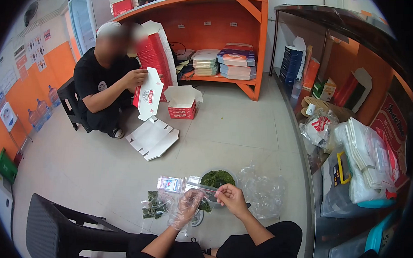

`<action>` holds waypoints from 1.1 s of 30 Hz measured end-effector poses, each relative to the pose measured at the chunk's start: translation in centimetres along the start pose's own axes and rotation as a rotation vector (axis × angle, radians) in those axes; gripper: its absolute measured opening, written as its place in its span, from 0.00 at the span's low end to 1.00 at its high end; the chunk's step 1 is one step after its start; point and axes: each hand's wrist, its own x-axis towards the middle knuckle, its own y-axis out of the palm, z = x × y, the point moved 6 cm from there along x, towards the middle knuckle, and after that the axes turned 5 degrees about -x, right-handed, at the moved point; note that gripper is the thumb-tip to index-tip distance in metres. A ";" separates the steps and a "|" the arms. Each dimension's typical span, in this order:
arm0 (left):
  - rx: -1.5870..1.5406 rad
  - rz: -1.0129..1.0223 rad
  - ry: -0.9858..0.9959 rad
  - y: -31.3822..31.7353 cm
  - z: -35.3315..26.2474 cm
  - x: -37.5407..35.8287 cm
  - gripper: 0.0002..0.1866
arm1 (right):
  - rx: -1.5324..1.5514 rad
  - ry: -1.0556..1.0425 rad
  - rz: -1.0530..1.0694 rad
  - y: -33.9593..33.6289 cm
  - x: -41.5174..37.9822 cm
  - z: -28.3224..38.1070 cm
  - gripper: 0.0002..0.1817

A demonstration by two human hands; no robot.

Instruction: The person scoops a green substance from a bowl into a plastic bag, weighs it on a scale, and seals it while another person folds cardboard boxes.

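Observation:
My left hand (188, 208), in a clear plastic glove, pinches one side of a small clear bag (207, 192). My right hand (231, 199) is bare and closes its fingers on the bag's other side. Behind them stands a round tub (219, 178) of green flakes. Filled bags of green pieces (155, 205) lie left of my left hand, beside a pack of small plastic bags (170, 183). A round silver item (196, 218) is partly hidden under my hands. Crumpled clear plastic (262, 191) lies to the right of the tub.
A seated co-worker (108, 83) holds a red and white carton (149, 94). An assembled box (182, 102) and flat cartons (153, 138) are on the floor. A black chair (73, 229) stands at left; a metal shelf (307, 198) with bags and bins runs along the right.

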 end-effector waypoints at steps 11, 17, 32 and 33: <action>-0.004 0.084 -0.010 0.2 0.1 -0.1 0.08 | -0.078 -0.094 0.000 0.6 0.1 0.1 0.04; -0.218 -0.033 0.017 -0.4 1.3 0.3 0.06 | -0.172 -0.206 -0.033 0.8 0.1 -0.2 0.05; -0.120 0.031 -0.008 -0.2 1.1 -0.1 0.07 | -0.373 -0.268 -0.005 1.9 -0.5 0.9 0.06; -0.159 0.017 -0.015 -0.3 1.3 -0.1 0.07 | -0.397 -0.243 0.000 1.9 -0.6 1.0 0.06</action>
